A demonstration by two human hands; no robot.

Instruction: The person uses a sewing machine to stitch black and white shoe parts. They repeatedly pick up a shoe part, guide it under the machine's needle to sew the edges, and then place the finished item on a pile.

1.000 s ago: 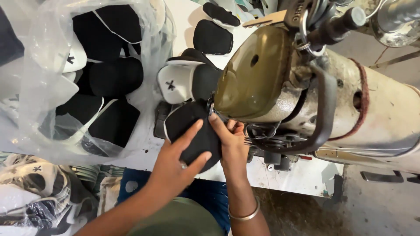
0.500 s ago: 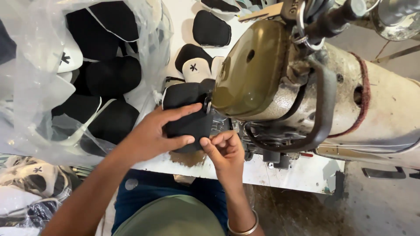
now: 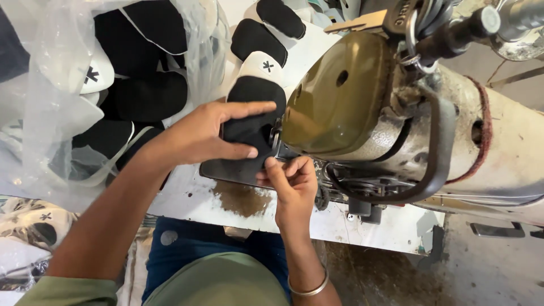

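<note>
At the far left of the frame we see a clear plastic bag [image 3: 45, 113] heaped with black and white fabric pieces [image 3: 141, 96], lying on the white counter [image 3: 192, 198]. Moving right, our left hand [image 3: 204, 136] lies flat over a black fabric piece [image 3: 249, 127] at the frame's centre, fingers [image 3: 249, 107] spread and thumb stretched along its lower edge, pressing it down rather than closing round it. The piece sits just at the left side of the sewing machine, its right edge touching the machine's head, and its white tip marked with a small black star points toward the top of the frame. Above it, two more black pads [image 3: 266, 28] lie on the counter in the upper middle. Just below the piece, our right hand [image 3: 292, 184] curls its fingers [image 3: 277, 167] against the piece's lower right edge, pinching it beside the needle area; a metal bangle [image 3: 309, 289] rings that wrist at the bottom. The right half of the frame is filled by the olive and cream sewing machine [image 3: 351, 102], with a dark curved bar [image 3: 442, 141] looping across its body.
</note>
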